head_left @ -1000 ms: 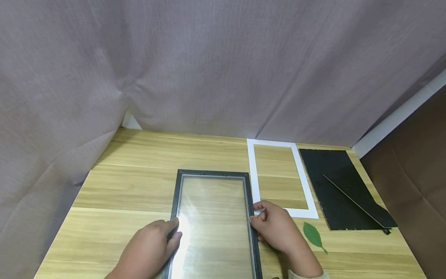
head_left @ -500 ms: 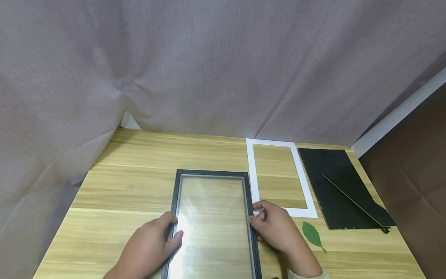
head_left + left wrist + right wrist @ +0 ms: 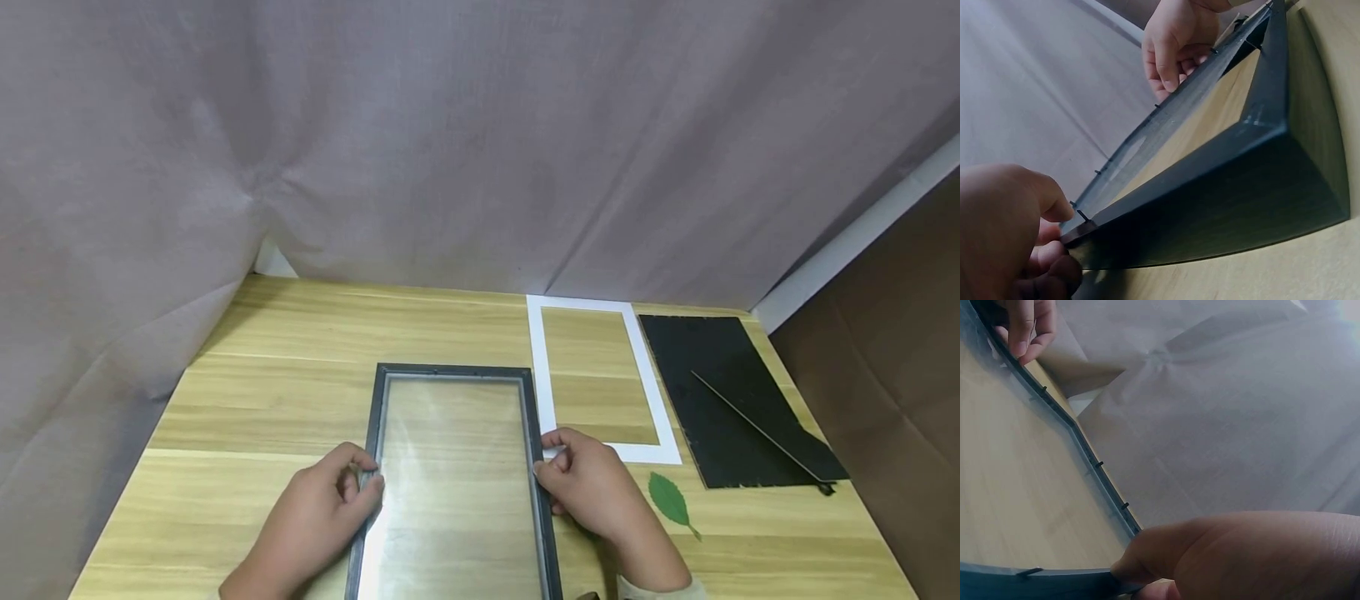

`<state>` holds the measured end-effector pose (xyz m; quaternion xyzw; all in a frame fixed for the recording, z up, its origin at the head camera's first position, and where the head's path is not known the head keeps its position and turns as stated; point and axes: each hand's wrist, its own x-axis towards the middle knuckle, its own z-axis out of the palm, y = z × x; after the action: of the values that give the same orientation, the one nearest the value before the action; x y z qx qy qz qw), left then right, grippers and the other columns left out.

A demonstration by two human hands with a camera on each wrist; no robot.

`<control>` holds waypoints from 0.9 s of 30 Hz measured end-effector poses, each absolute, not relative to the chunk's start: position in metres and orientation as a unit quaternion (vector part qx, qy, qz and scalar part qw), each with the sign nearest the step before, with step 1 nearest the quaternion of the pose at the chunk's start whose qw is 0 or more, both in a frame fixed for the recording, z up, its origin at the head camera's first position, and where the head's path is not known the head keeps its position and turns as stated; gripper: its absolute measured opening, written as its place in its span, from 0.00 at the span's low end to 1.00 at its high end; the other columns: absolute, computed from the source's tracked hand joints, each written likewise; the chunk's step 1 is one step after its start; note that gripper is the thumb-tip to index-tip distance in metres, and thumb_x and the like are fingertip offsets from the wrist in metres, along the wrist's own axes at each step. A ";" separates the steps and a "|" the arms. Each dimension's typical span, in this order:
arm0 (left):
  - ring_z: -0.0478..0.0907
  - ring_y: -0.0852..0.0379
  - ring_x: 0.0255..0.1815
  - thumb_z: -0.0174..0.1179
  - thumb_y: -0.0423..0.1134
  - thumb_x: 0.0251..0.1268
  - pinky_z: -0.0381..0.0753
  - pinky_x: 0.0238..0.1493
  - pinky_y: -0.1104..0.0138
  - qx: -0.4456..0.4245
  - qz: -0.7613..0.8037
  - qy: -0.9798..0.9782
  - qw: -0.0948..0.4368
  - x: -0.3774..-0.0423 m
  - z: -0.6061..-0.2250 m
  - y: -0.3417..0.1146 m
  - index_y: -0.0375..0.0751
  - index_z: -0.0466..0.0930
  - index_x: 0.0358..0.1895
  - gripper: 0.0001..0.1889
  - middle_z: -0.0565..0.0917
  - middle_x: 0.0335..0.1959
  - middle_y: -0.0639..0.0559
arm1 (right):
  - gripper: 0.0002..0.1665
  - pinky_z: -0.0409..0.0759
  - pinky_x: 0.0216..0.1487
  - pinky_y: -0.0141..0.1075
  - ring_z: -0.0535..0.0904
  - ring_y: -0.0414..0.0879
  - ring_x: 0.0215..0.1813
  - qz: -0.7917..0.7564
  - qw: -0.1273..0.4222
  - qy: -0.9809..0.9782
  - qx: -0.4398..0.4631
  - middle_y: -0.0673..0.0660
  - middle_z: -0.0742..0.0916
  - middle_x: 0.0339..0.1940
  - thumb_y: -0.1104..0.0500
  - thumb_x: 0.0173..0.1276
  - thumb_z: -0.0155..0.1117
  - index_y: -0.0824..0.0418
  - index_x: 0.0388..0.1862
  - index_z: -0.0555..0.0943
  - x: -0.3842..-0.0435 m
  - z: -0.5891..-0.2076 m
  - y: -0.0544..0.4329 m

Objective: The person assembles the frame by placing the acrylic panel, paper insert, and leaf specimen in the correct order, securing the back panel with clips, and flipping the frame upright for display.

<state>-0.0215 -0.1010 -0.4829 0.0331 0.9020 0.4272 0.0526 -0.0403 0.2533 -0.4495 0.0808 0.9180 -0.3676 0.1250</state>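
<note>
A dark picture frame (image 3: 453, 369) with a clear pane (image 3: 453, 475) lies on the wooden table, its near end cut off in the head view. My left hand (image 3: 311, 512) pinches the left rail between thumb and forefinger. On the opposite rail, my right hand (image 3: 592, 483) grips with thumb and fingertips, slightly overlapping the white mat's corner. Small metal tabs (image 3: 1085, 217) stick out along the frame's inner edge in the left wrist view, one right by the left fingertips. The right wrist view shows the right thumb (image 3: 1147, 553) pressed on the frame's rail.
Right of the frame lie a white mat (image 3: 648, 454) with a rectangular opening and a green leaf (image 3: 669, 500). Farther right is a black backing board (image 3: 693, 358) with its stand leg (image 3: 795, 442) raised. Grey cloth (image 3: 420, 150) hangs behind the table; a brown panel (image 3: 885, 350) borders the right.
My left hand has shifted slightly up the left rail, and its forefinger now arches over to meet the thumb at the rail. The right hand keeps its grip; the head view shifts slightly.
</note>
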 end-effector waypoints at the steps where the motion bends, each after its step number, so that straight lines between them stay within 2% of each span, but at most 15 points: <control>1: 0.67 0.68 0.18 0.74 0.42 0.76 0.74 0.27 0.71 0.032 0.429 0.901 0.051 -0.022 -0.483 -0.101 0.55 0.87 0.52 0.08 0.75 0.22 0.66 | 0.19 0.80 0.28 0.36 0.85 0.44 0.19 -0.367 0.125 0.918 0.079 0.46 0.88 0.23 0.60 0.74 0.74 0.59 0.62 0.87 -0.041 -0.449 0.253; 11: 0.75 0.66 0.25 0.73 0.38 0.75 0.78 0.30 0.70 0.017 0.461 0.886 0.050 -0.030 -0.489 -0.105 0.50 0.84 0.68 0.21 0.83 0.35 0.61 | 0.20 0.80 0.28 0.36 0.85 0.44 0.19 -0.361 0.123 0.921 0.081 0.46 0.88 0.22 0.61 0.72 0.73 0.60 0.62 0.87 -0.041 -0.447 0.252; 18: 0.83 0.64 0.32 0.73 0.39 0.75 0.83 0.35 0.70 -0.012 0.490 0.868 0.085 -0.033 -0.487 -0.107 0.50 0.82 0.73 0.26 0.87 0.47 0.54 | 0.21 0.77 0.28 0.35 0.83 0.42 0.21 -0.341 0.117 0.930 0.076 0.45 0.87 0.22 0.59 0.72 0.74 0.60 0.63 0.88 -0.039 -0.446 0.252; 20: 0.84 0.63 0.36 0.73 0.40 0.75 0.85 0.39 0.68 -0.004 0.475 0.877 0.076 -0.033 -0.487 -0.106 0.50 0.83 0.74 0.26 0.88 0.50 0.53 | 0.21 0.76 0.29 0.35 0.82 0.41 0.23 -0.328 0.110 0.935 0.072 0.44 0.87 0.23 0.57 0.72 0.75 0.59 0.63 0.89 -0.039 -0.445 0.253; 22: 0.86 0.60 0.45 0.74 0.41 0.74 0.89 0.48 0.63 0.019 0.446 0.894 0.044 -0.031 -0.489 -0.106 0.50 0.84 0.73 0.27 0.88 0.56 0.52 | 0.22 0.76 0.31 0.35 0.80 0.41 0.24 -0.320 0.106 0.939 0.069 0.44 0.87 0.25 0.54 0.73 0.76 0.60 0.63 0.89 -0.039 -0.443 0.255; 24: 0.87 0.52 0.56 0.75 0.42 0.72 0.90 0.59 0.53 0.056 0.408 0.911 -0.002 -0.030 -0.491 -0.106 0.48 0.85 0.73 0.27 0.87 0.62 0.49 | 0.23 0.77 0.32 0.35 0.80 0.40 0.26 -0.314 0.106 0.941 0.072 0.44 0.87 0.27 0.51 0.75 0.77 0.59 0.63 0.89 -0.039 -0.440 0.258; 27: 0.82 0.37 0.71 0.76 0.43 0.70 0.82 0.72 0.36 0.110 0.347 0.929 -0.064 -0.031 -0.494 -0.110 0.46 0.86 0.73 0.28 0.84 0.72 0.42 | 0.25 0.79 0.34 0.36 0.81 0.40 0.30 -0.308 0.104 0.943 0.068 0.45 0.88 0.31 0.48 0.77 0.76 0.59 0.65 0.89 -0.040 -0.432 0.265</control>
<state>-0.0310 -0.1098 -0.4942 0.1096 0.9292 0.3471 -0.0638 -0.0398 0.2648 -0.4325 0.0683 0.9431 -0.3081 0.1043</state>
